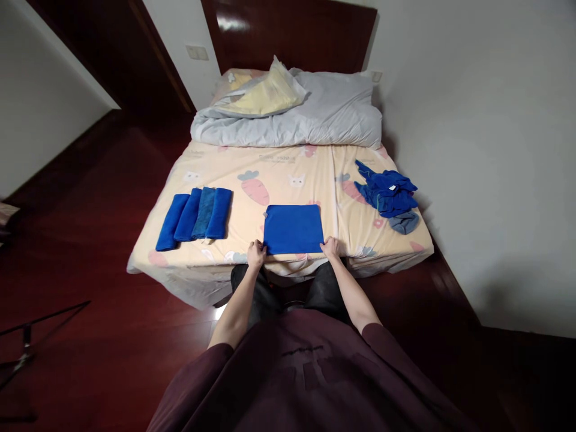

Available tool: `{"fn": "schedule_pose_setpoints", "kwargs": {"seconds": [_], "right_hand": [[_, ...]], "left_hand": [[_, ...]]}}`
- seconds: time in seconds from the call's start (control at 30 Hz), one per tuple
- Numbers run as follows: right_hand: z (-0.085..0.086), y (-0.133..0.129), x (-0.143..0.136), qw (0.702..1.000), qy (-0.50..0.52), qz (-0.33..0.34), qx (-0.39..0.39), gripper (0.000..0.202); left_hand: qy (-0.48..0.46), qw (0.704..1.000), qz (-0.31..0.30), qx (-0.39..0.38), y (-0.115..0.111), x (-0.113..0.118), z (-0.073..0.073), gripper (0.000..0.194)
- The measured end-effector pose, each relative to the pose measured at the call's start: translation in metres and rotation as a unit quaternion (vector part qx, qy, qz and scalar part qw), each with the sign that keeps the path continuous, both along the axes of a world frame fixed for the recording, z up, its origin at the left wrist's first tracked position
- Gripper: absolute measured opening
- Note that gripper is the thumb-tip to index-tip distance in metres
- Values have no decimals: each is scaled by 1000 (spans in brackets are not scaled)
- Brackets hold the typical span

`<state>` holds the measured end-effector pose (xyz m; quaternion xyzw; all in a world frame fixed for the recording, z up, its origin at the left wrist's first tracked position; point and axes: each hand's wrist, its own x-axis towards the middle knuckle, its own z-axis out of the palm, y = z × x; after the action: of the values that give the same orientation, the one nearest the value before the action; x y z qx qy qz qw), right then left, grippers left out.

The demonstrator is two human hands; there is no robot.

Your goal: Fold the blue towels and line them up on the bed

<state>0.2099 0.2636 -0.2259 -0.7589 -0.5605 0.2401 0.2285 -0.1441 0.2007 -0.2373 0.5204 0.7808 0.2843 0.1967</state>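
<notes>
A blue towel [294, 229] lies flat on the bed in front of me, roughly rectangular, with a small pale tag at its left edge. My left hand [256, 254] pinches its near left corner. At the near right corner, my right hand [330, 247] has its fingers closed on the cloth. Left of it, several folded blue towels [194, 216] lie side by side in a row. To the right is a crumpled heap of blue cloths [389, 191], with a grey-blue cloth [405, 222] at its near edge.
The bed [288, 171] has a cream sheet with carrot prints. A grey quilt [333, 108] and a yellow-and-white pillow [274, 93] are bunched against the dark headboard [292, 33]. A thin black stand [27, 348] is on the red floor at left. A wall borders the right side.
</notes>
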Motion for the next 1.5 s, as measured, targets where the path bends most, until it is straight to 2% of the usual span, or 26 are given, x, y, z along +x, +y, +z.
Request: {"fn": "schedule_pose_setpoints", "kwargs": {"seconds": [0.07,0.13,0.23,0.3,0.4,0.6,0.73,0.9,1.07,1.2,1.37,1.5], "right_hand": [[6,-1,0,998,-27,47,29,19],[11,-3,1,986,-57,132,80,19],[12,-11,4,945,-91,286,125,28],[10,-17,6,928,-96,336,130,37],[7,-26,10,929,-85,335,131,43],[4,-46,21,930,-51,333,144,38],[3,-54,22,919,-99,350,152,44],[1,-48,15,913,-173,341,140,45],[1,-38,-1,913,-224,327,101,51],[6,-31,-14,912,-254,315,62,53],[17,-22,-20,911,-265,315,22,46],[22,-20,-11,914,-235,329,20,42]], "left_hand": [[25,998,-44,29,-1,2,5,8],[39,991,-116,48,-2,3,10,11],[45,973,-217,58,-3,3,11,21],[45,967,-246,57,-5,2,10,26],[46,965,-253,51,-11,-3,6,35],[59,961,-263,68,-29,-9,2,42],[100,954,-277,60,-32,-10,0,52],[176,944,-277,45,-26,-1,-1,52],[235,929,-284,-16,-16,16,10,47],[248,929,-272,-48,-5,23,21,41],[238,931,-270,-61,5,23,32,36],[216,936,-270,-69,0,14,38,34]]}}
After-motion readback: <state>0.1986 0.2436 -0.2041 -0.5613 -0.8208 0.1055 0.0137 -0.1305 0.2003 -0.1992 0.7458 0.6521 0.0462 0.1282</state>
